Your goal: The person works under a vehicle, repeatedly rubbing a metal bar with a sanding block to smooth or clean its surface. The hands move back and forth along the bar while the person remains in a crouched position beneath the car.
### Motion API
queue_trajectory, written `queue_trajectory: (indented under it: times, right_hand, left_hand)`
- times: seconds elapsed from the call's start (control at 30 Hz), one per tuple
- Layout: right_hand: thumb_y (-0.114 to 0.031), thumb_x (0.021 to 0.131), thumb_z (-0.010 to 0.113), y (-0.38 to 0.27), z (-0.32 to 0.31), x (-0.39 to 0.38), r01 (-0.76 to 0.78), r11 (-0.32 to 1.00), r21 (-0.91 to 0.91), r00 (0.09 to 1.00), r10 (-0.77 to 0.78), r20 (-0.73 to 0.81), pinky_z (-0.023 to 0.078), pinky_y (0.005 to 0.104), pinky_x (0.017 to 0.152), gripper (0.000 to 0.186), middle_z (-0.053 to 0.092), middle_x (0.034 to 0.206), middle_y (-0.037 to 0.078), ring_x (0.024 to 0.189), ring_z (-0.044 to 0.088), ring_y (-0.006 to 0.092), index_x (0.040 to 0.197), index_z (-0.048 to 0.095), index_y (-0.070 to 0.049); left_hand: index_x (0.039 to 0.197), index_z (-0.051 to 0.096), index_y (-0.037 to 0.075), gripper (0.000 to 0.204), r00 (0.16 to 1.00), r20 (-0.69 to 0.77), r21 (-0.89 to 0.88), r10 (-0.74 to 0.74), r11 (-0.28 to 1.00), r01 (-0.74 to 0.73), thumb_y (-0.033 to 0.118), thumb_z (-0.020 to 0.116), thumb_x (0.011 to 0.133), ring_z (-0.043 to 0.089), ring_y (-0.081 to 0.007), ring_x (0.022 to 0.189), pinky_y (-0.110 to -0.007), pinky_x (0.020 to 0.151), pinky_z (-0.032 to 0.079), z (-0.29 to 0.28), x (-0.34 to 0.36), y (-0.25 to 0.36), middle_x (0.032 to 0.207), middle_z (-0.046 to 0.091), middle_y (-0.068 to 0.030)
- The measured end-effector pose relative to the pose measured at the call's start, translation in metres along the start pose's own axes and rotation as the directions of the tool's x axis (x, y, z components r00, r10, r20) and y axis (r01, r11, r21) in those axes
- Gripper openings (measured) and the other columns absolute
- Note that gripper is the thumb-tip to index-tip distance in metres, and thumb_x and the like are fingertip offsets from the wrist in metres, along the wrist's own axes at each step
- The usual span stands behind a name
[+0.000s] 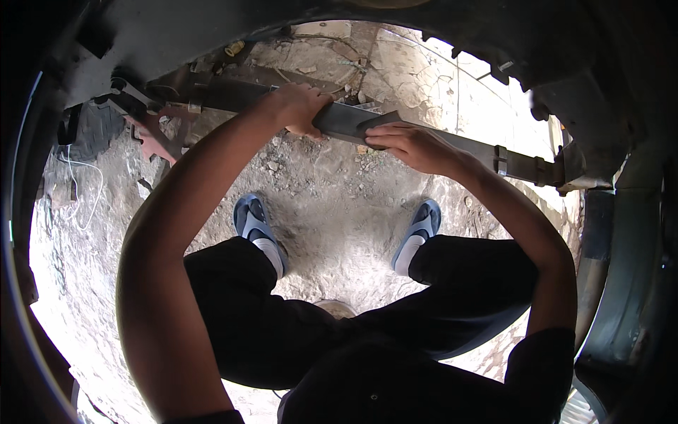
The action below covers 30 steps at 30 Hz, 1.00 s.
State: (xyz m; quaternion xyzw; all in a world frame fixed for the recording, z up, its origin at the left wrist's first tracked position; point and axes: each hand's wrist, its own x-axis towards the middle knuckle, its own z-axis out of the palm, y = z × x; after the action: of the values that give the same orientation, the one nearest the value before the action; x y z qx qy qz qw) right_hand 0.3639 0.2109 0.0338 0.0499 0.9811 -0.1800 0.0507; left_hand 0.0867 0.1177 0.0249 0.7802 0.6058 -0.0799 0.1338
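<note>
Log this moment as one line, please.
left hand: gripping long dark bar | right hand: fingers over dark flat piece on bar | ground: dirt, sandalled feet apart

Over there, the head-worn fisheye looks steeply down, close above the lap [282, 343], its wide view reaching ground [339, 226] beyond the feet [252, 219].

Strong light bleaches the ground [67, 268] at left and upper right, the black trousers [466, 290] and surrounding metal [480, 32] sink into shadow, the grey bar [346, 119] looks fairly sharp, and fisheye distortion curves the edges.
</note>
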Motion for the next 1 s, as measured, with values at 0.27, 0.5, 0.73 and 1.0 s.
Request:
queue_trajectory:
  times: [0.27,0.5,0.73,1.0]
  right_hand:
    - [-0.036,0.087,0.068,-0.007,-0.002,-0.013,-0.113,0.990,-0.081,0.990,0.119,0.080,0.031,0.0407,0.115,0.070,0.032,0.153,0.015,0.141,0.033,0.0297,0.142,0.042,0.000]
    - [-0.038,0.088,0.068,-0.004,-0.012,-0.017,-0.246,0.961,-0.125,0.959,0.260,0.111,0.038,0.0400,0.110,0.068,0.037,0.148,0.014,0.136,0.038,0.0290,0.139,0.045,0.001]
    - [-0.036,0.089,0.068,0.004,-0.019,-0.018,-0.279,0.940,-0.194,0.943,0.307,0.130,0.038,0.0402,0.111,0.068,0.035,0.149,0.013,0.135,0.039,0.0297,0.140,0.044,0.002]
    - [-0.041,0.088,0.065,-0.004,-0.027,-0.014,-0.342,0.913,-0.223,0.911,0.380,0.157,0.043,0.0410,0.106,0.069,0.040,0.144,0.019,0.132,0.043,0.0305,0.135,0.046,0.007]
  left_hand:
    - [0.142,0.040,0.008,0.093,1.000,-0.026,0.026,0.015,1.000,-0.015,0.053,0.078,0.071,0.052,-0.0303,0.122,-0.041,0.103,0.041,0.008,0.006,-0.005,0.128,0.056,-0.0131]
    - [0.144,0.038,0.009,0.096,1.000,-0.021,0.052,0.009,0.999,-0.008,0.057,0.077,0.071,0.049,-0.0290,0.126,-0.042,0.104,0.040,0.010,0.009,-0.006,0.133,0.053,-0.0119]
    - [0.142,0.041,0.007,0.098,0.992,0.124,0.100,-0.020,0.995,0.008,0.060,0.078,0.067,0.052,-0.0303,0.123,-0.040,0.101,0.044,-0.007,0.018,-0.001,0.132,0.055,-0.0147]
    - [0.137,0.051,0.011,0.080,0.950,0.268,-0.134,-0.158,0.971,0.200,0.073,0.044,0.087,0.055,-0.0341,0.122,-0.043,0.099,0.045,-0.024,0.031,-0.015,0.131,0.058,-0.0173]
